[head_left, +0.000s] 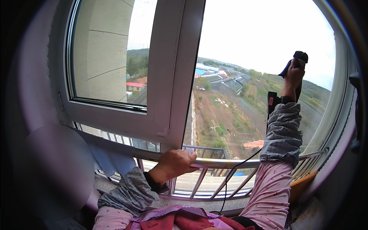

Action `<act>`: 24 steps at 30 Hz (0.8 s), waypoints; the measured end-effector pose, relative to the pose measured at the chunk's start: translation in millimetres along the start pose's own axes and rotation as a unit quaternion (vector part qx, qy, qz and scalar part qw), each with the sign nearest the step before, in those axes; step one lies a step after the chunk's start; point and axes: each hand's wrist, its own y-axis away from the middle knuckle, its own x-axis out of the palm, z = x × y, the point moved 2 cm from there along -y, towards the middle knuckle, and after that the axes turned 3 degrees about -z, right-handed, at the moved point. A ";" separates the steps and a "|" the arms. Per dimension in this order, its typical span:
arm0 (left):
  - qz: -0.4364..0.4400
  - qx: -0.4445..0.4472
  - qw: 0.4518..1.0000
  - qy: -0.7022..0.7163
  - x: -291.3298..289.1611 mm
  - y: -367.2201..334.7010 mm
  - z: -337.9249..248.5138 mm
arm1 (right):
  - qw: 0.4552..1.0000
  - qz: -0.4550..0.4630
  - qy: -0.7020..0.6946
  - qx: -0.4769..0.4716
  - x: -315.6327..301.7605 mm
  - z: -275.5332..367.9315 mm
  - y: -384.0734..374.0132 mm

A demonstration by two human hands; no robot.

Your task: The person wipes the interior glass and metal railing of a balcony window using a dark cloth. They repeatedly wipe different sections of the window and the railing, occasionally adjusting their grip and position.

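Note:
My right hand [293,73] is raised high at the right, up against the large window pane [245,42]. Its fingers are closed on a dark cloth [301,56], which shows above and beside them. Lower down, near the middle, my left hand [173,164] is closed round the metal rail [226,163] that runs across the window. A small pale bit shows by its fingertips, too small to name. Both forearms wear grey sleeve covers [284,132] over pink patterned sleeves. By the right wrist sits a black device [271,100] with a pinkish label.
An inner window sash [165,69] stands at the left. A light blue cloth [109,151] hangs over the rail beside it. Below the rail run metal bars [199,184]. From the right arm a black cable [227,180] drops down. Fields and buildings lie outside, far below.

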 end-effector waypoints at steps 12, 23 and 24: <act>0.001 -0.001 1.000 0.010 -8.1 -1.7 -3.4 | 0.911 0.035 -0.214 -0.352 -54.5 260.9 54.9; -0.004 -0.002 1.000 -0.002 1.3 0.6 -0.4 | 0.980 -0.013 0.060 0.188 -43.8 -165.9 20.4; -0.019 0.004 1.000 -0.017 2.4 1.4 0.7 | 0.961 -0.001 0.093 0.259 -36.8 -180.9 20.1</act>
